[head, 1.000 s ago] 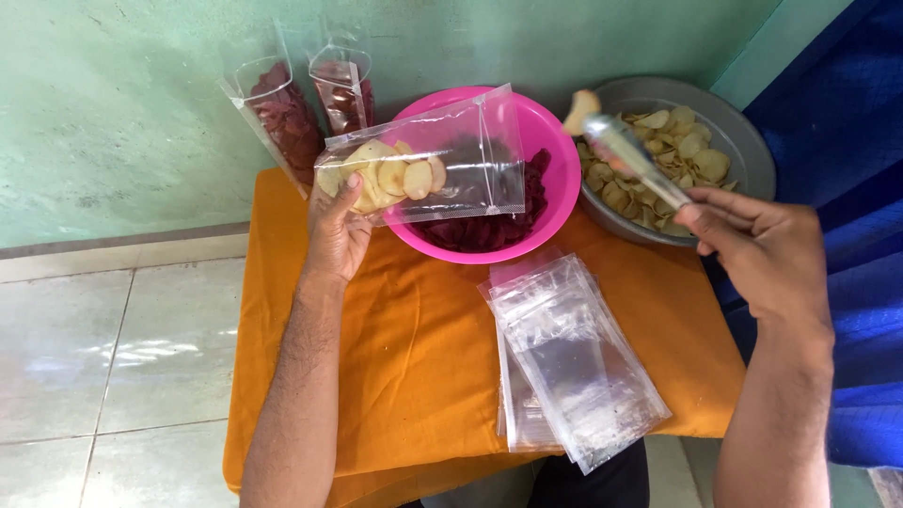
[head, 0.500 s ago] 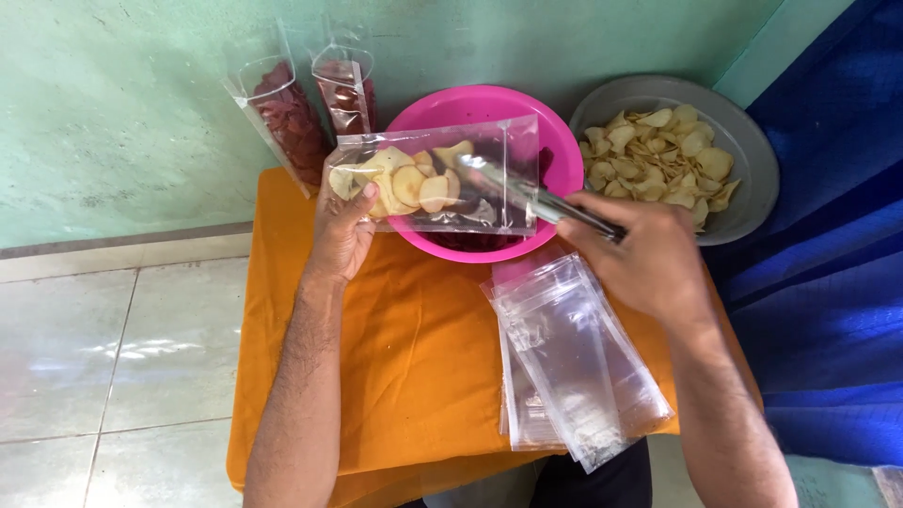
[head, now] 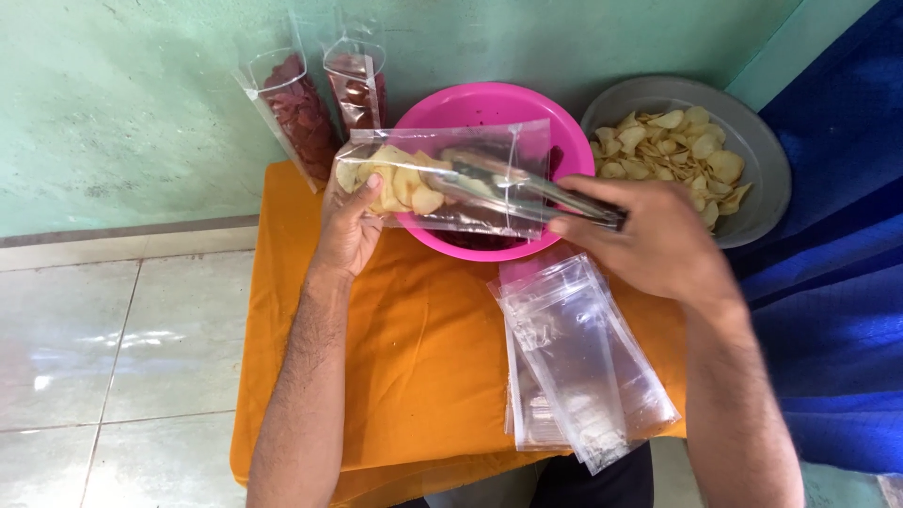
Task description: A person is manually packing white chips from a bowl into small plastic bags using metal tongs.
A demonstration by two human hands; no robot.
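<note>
Holding a clear plastic bag (head: pixel 451 179) sideways over the pink bowl (head: pixel 564 141), the left hand (head: pixel 350 226) has its fingers clamped on the bag's closed end, where pale chips (head: pixel 400 183) sit inside. Right hand (head: pixel 658 240) fingers clamped on metal tongs (head: pixel 527 188), tips pushed in through the bag's open mouth, reaching the chips. Gray tray (head: pixel 762 169) of more pale chips just right of the bowl. Stack of empty bags (head: pixel 574 362) lies on the orange-covered surface (head: pixel 423 357) under the right wrist. Two filled bags of dark red chips (head: pixel 301 113) lean on the green wall (head: pixel 122 94), behind the bowl, left.
</note>
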